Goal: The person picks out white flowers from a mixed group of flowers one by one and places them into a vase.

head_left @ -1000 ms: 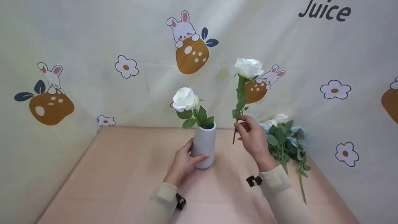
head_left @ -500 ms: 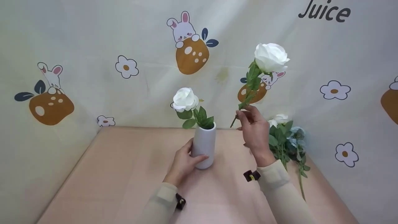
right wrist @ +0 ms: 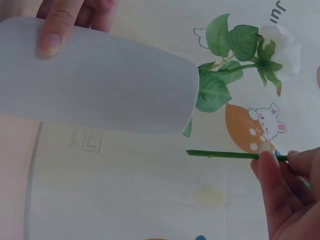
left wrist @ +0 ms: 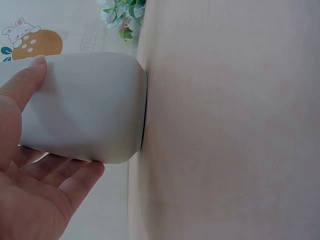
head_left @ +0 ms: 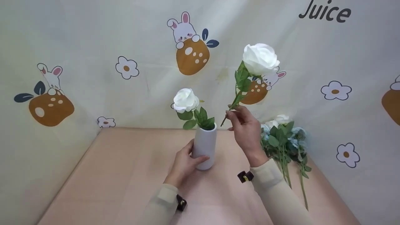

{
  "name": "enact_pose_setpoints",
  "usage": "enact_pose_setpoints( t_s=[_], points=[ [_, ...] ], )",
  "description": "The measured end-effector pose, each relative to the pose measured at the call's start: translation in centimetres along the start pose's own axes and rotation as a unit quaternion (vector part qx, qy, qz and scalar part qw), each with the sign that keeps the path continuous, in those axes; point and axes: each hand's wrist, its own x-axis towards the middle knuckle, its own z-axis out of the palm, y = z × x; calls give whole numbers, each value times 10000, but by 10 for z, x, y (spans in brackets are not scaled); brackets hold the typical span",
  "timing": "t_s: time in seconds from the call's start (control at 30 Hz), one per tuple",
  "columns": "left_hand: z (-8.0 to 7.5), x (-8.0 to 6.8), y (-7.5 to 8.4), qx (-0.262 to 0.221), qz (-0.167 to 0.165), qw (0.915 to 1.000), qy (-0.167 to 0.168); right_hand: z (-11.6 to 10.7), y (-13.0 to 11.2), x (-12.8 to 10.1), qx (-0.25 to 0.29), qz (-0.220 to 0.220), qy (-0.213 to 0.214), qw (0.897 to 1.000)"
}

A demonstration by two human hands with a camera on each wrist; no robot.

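Observation:
A tall white vase (head_left: 204,147) stands upright on the table, and my left hand (head_left: 185,162) grips its lower left side, thumb across the front. One white rose (head_left: 186,100) leans left out of the vase mouth, green leaves at the rim. My right hand (head_left: 247,131) pinches a second white rose (head_left: 261,59) by its lower stem, bloom up and tilted right. In the right wrist view the bare end of that stem (right wrist: 220,154) points toward the vase, just beyond the rim. The left wrist view has the vase base (left wrist: 142,110) against the tabletop.
Several white and light blue flowers (head_left: 282,137) lie at the table's right side, stems toward me. A pale curtain (head_left: 150,37) printed with rabbits and flowers hangs behind the pink tabletop (head_left: 109,168).
The right hand has risen with its rose, tilting the bloom to the right, then shifted left toward the vase. My left hand and the vase have stayed put.

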Motion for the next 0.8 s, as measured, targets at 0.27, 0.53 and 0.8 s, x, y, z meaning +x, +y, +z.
enact_pose_setpoints(
  t_s=[0.27, 0.53, 0.8],
  points=[
    [1, -1, 1, -40, -63, 10000, 0, 10, 0, -2, 64, -54, -18, 10000],
    [0, -2, 3, -84, -98, 9999, -19, 14, -3, -2, 205, -92, -130, 9997],
    [0, -2, 1, -62, 50, 10000, -9, 20, -1, -3, -160, 227, -380, 9989]
  ],
)
